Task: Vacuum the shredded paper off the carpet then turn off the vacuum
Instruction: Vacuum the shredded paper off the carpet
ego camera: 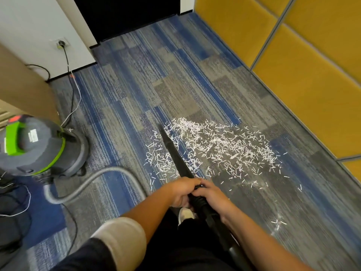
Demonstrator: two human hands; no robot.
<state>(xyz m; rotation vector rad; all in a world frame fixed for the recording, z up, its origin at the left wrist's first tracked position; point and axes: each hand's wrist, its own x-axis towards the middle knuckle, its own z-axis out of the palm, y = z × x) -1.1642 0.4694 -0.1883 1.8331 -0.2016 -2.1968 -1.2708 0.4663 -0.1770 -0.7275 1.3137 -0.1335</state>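
White shredded paper (220, 147) lies scattered in a wide patch on the blue and grey carpet (136, 85). A black vacuum nozzle (172, 151) slants forward from my hands, its tip at the patch's left edge. My left hand (180, 190) and my right hand (212, 194) both grip the black wand where it joins the nozzle. The grey and green canister vacuum (41, 147) stands at the left, with its grey ribbed hose (84, 182) curving across the carpet towards me. A few paper bits (278, 223) lie apart at the lower right.
Yellow panelled wall (293, 61) runs along the right. A black power cord (70, 79) leads from a wall socket (62, 44) to the vacuum. A tan cabinet side (25, 89) stands at the left, a dark doorway (127, 14) ahead, dark bags (11, 210) at lower left.
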